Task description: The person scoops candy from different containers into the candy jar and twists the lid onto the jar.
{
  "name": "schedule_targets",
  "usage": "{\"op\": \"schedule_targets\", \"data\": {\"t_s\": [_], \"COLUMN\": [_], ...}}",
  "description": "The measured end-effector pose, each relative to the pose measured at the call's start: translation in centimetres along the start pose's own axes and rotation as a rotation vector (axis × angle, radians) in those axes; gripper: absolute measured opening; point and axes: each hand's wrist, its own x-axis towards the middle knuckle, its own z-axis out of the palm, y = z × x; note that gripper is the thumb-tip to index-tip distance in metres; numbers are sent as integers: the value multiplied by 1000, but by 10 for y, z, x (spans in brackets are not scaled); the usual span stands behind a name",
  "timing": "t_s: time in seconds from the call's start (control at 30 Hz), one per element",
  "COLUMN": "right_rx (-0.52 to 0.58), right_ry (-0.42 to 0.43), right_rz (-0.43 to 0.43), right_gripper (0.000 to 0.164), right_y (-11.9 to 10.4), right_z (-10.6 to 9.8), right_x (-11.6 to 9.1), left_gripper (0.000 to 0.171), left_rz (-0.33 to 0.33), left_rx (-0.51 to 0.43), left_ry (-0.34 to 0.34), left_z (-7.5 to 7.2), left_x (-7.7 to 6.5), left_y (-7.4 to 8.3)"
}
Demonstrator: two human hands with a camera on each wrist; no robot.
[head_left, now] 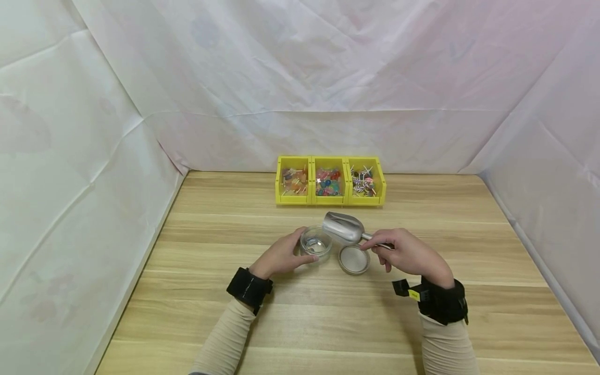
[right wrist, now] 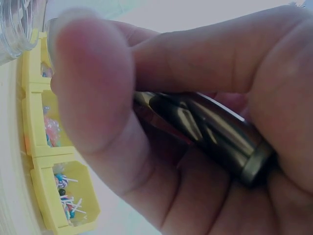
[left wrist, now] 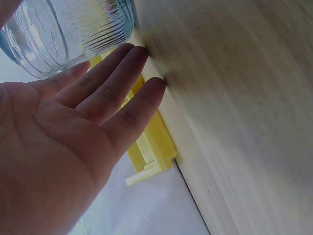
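Observation:
My left hand steadies a clear glass jar, its thumb on the near side and fingers at the far side. Ribbed glass shows on the jar in the left wrist view, where the fingertips rest by the tabletop. A small bluish shape shows inside the jar. My right hand grips a metal scoop by its handle, thumb and fingers wrapped round it. The scoop's bowl tilts toward the jar, its mouth close above the jar's right rim. Below the scoop lies a round lid, beside the jar.
Three joined yellow bins stand at the back of the wooden table. Stick candies fill the left bin, colourful wrapped candies the middle, and striped lollipops the right. White cloth hangs behind and on both sides.

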Motion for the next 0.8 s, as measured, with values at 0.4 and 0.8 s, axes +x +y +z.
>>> {"op": "schedule_targets", "data": {"t_s": [0.4, 0.8], "right_rx": [8, 8], "right_ry": [-4, -12], "right_rz": [11, 19], "right_gripper": [32, 32], "right_y": [-1, -2], "right_z": [1, 1], "right_x": [1, 1], "left_gripper": [83, 82], "left_rz": [1, 3], "left_rx": [0, 0], "left_ry": [-1, -4], "left_z": [0, 0], "left_x": [0, 0], "left_y": [0, -1]}}
